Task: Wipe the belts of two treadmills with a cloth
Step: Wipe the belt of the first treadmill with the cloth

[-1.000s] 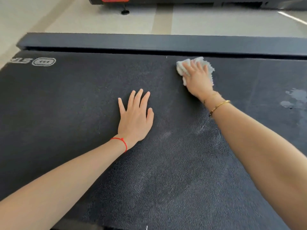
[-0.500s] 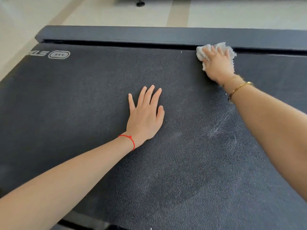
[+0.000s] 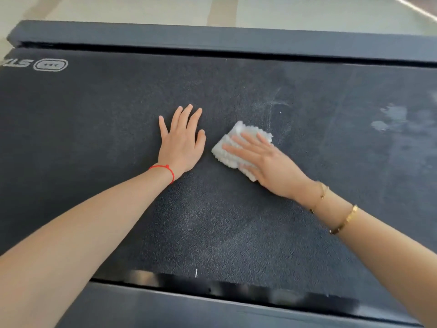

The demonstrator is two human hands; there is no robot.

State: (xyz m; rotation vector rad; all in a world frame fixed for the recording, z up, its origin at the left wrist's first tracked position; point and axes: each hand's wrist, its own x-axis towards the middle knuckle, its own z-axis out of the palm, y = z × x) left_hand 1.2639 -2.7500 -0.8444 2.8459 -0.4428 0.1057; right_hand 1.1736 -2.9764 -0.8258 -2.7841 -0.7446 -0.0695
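Observation:
A dark textured treadmill belt (image 3: 99,119) fills most of the view. My left hand (image 3: 182,143) lies flat on it with fingers spread, a red string at the wrist. Just to its right, my right hand (image 3: 267,162) presses flat on a white folded cloth (image 3: 227,152) in the middle of the belt, fingers pointing left. The hand covers most of the cloth. Pale streaks (image 3: 272,107) and a damp patch (image 3: 390,121) mark the belt beyond and to the right.
Black side rails run along the belt's far edge (image 3: 212,39) and near edge (image 3: 165,306). A white logo (image 3: 50,65) is printed at the belt's far left. Light tiled floor (image 3: 118,8) lies beyond the far rail.
My right hand has dragged the cloth from the belt's far edge back toward me to the middle, beside my left hand. The left hand stays planted.

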